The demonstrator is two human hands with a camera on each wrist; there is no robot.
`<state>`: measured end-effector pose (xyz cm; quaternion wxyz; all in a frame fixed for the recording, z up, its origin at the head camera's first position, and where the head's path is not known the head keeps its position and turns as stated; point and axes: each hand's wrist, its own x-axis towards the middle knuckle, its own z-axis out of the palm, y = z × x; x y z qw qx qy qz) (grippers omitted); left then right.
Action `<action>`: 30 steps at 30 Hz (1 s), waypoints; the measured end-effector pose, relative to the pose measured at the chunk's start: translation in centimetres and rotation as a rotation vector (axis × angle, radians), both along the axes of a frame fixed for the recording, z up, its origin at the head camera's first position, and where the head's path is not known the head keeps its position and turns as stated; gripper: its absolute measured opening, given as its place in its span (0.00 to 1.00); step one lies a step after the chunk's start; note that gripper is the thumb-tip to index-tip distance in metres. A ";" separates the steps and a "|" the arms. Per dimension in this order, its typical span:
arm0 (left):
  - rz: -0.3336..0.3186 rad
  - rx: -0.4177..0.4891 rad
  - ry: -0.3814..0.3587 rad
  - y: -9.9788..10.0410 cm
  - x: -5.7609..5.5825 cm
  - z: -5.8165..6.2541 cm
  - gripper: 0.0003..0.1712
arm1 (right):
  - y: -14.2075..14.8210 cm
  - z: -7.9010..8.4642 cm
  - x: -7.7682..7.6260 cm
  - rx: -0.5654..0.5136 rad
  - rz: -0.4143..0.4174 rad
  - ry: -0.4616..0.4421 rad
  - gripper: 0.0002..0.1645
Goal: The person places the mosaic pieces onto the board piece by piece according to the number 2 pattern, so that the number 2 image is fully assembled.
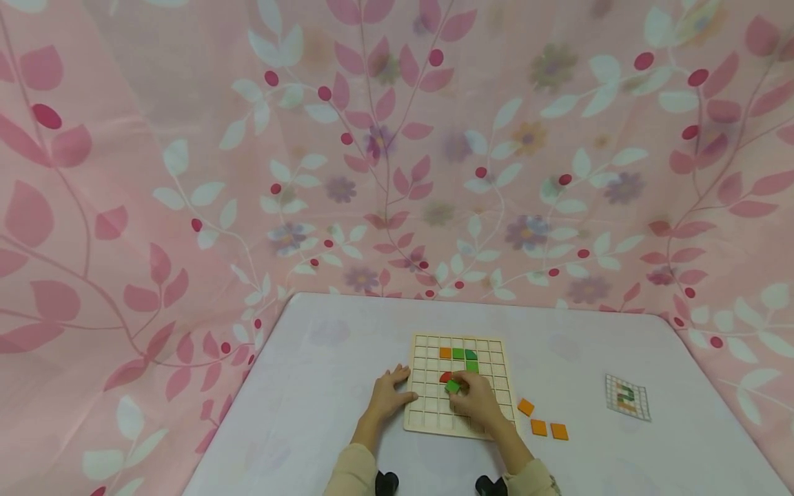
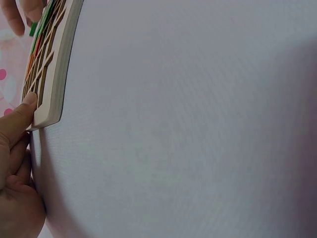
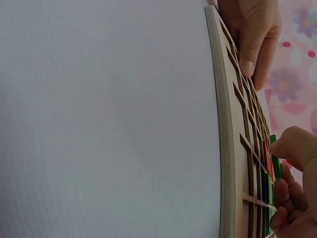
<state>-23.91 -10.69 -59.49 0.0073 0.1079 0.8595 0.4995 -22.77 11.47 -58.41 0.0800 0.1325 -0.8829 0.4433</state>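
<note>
A wooden grid board (image 1: 428, 420) lies on the table, with thin strips dividing it into square cells. Along its left edge, my left hand (image 1: 387, 396) rests with fingers spread and the thumb on the frame; the left wrist view shows that thumb (image 2: 30, 99) on the board. Over the middle of the board my right hand (image 1: 476, 399) pinches a green square tile (image 1: 453, 386), tilted, right by a red rounded tile (image 1: 445, 377). Farther up sit an orange tile (image 1: 445, 353), a green tile (image 1: 458, 353), a dark green rounded tile (image 1: 471, 355) and another green tile (image 1: 472, 366).
Three loose orange square tiles (image 1: 538, 428) lie right of the board. Farther right is a gridded pattern card (image 1: 628, 397) with a green and orange figure. Two black rounded objects (image 1: 387, 483) show at the near edge. A pink floral curtain (image 1: 397, 172) hangs behind the table.
</note>
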 end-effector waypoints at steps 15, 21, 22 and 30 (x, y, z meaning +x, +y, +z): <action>-0.017 0.043 0.055 -0.3 -0.1 -0.4 0.35 | -1.1 -0.3 -0.6 0.161 0.183 0.092 0.12; 0.010 -0.018 0.006 0.1 0.0 0.2 0.34 | -0.6 0.4 -0.6 0.292 0.177 0.081 0.12; 0.010 -0.021 0.003 0.1 0.0 0.2 0.34 | -0.6 0.5 -0.6 0.301 0.169 0.083 0.12; 0.001 0.001 0.008 0.0 0.1 0.1 0.34 | -0.5 -0.3 -0.2 0.183 -0.005 0.117 0.07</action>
